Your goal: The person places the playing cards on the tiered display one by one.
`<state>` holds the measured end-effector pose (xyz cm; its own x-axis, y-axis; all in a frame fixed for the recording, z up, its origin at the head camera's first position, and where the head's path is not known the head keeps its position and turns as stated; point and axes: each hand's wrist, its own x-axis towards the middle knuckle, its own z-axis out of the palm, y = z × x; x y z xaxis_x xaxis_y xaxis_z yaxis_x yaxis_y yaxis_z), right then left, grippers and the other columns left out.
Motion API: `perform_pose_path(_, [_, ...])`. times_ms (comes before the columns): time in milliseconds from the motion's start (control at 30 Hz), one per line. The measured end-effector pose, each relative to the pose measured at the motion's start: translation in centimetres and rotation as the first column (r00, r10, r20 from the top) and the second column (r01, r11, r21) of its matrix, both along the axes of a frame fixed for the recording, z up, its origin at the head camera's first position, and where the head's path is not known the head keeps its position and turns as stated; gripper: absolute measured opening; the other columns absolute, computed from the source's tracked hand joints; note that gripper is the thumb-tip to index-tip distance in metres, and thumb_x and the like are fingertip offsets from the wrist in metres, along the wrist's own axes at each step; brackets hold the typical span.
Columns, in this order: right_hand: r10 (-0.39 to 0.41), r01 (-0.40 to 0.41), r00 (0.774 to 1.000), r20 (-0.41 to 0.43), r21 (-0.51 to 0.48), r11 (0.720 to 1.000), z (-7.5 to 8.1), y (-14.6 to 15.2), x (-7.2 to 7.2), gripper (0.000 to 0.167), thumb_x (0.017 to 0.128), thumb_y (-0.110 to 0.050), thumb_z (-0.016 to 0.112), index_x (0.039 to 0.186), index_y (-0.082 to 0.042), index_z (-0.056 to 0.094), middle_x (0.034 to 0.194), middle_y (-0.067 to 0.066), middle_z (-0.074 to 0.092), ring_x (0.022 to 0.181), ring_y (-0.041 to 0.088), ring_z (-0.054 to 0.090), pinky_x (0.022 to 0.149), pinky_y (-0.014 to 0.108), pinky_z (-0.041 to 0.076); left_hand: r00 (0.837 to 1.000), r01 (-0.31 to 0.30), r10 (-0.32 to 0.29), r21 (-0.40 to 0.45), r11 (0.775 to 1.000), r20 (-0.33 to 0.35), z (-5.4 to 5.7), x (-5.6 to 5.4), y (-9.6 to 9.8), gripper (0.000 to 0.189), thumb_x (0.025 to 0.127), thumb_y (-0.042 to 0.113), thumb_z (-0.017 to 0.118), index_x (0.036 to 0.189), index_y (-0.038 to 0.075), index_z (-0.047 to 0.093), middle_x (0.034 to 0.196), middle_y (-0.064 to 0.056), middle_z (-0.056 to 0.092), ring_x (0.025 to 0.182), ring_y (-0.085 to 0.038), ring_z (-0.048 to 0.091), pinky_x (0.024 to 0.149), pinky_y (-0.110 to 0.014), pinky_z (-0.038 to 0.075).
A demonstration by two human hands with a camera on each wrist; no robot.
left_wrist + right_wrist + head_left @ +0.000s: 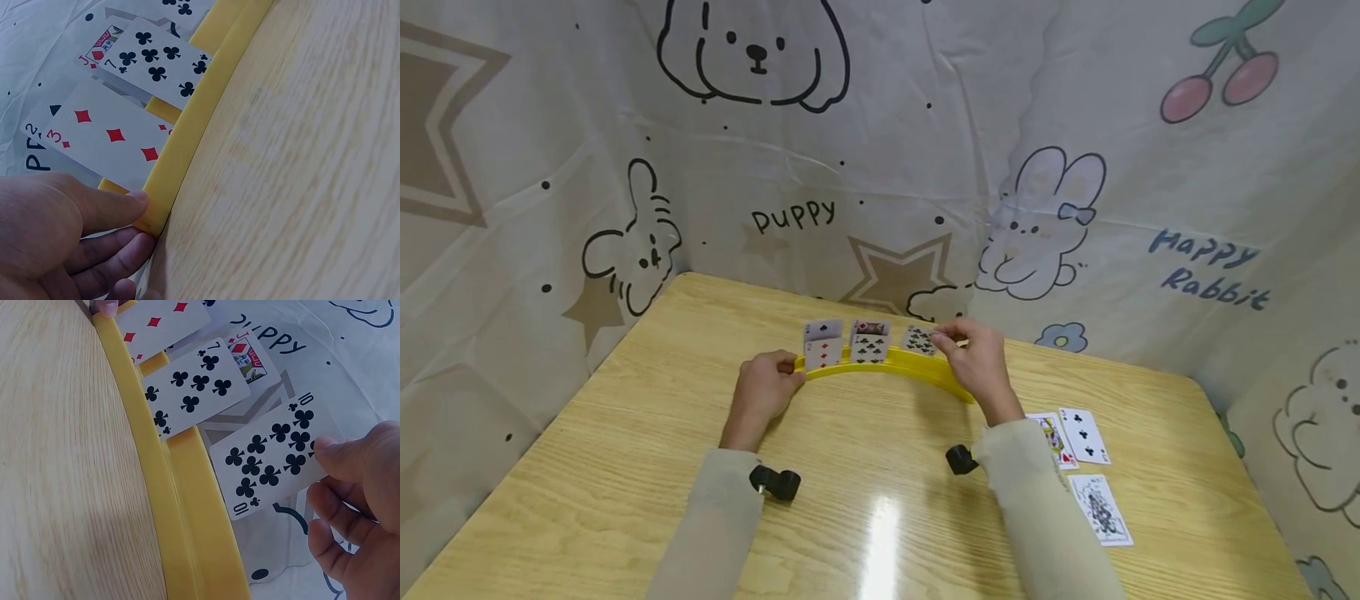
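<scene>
A curved yellow card holder [917,365] stands on the table, its left end pinched between the thumb and fingers of my left hand [762,393]. My right hand [981,362] pinches the ten of clubs [265,459] by one edge, at the holder's right half. The ten's lower edge lies close to the holder's rear; whether it touches the slot I cannot tell. In the holder stand the three of diamonds [109,134], with a two [824,327] of a black suit behind it, and the seven of clubs [197,387] before the jack of diamonds [253,359].
Right of my right forearm, a face card with a red heart [1058,442], a three of clubs [1084,435] and a card with a dark figure [1102,510] lie face up on the wooden table [850,442]. A printed cloth [887,150] hangs behind the table.
</scene>
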<state>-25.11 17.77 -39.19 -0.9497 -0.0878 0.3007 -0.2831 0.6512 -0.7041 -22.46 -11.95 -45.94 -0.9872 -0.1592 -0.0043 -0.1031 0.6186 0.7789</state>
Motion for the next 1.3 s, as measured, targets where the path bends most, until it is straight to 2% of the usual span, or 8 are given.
perform_pose_path(467, [0.034,-0.034,0.999,-0.032,0.012,0.999,-0.7,-0.2,-0.7,0.011,0.095,-0.015,0.071,0.094,-0.005,0.076,0.091,0.007,0.071,0.087,0.024,0.063,0.071,0.039,0.052,1.0,-0.004,0.004,0.013,1.0,0.011,0.0,0.1,0.2,0.032,0.092,0.014,0.073,0.122,0.001,0.07,0.102,-0.011,0.071,0.091,-0.023,0.065,0.08,-0.039,0.054])
perform_pose_path(867, [0.023,-0.024,0.999,0.028,0.025,0.999,-0.4,-0.4,-1.1,0.015,0.097,-0.018,0.069,0.098,-0.005,0.075,0.094,0.007,0.07,0.088,0.025,0.061,0.073,0.038,0.051,1.0,0.001,-0.001,0.008,1.0,0.013,0.0,0.0,0.0,0.033,0.092,0.014,0.073,0.123,0.001,0.069,0.104,-0.011,0.072,0.093,-0.023,0.066,0.081,-0.039,0.054])
perform_pose_path(1300, [0.025,-0.026,0.999,0.029,0.043,0.999,-0.7,-0.3,-1.7,0.015,0.097,-0.017,0.069,0.099,-0.004,0.075,0.092,0.008,0.069,0.084,0.026,0.06,0.07,0.038,0.051,1.0,0.001,-0.001,-0.012,1.0,0.007,0.0,0.1,0.1,0.035,0.093,0.015,0.073,0.125,0.001,0.068,0.106,-0.011,0.071,0.096,-0.024,0.065,0.083,-0.04,0.053])
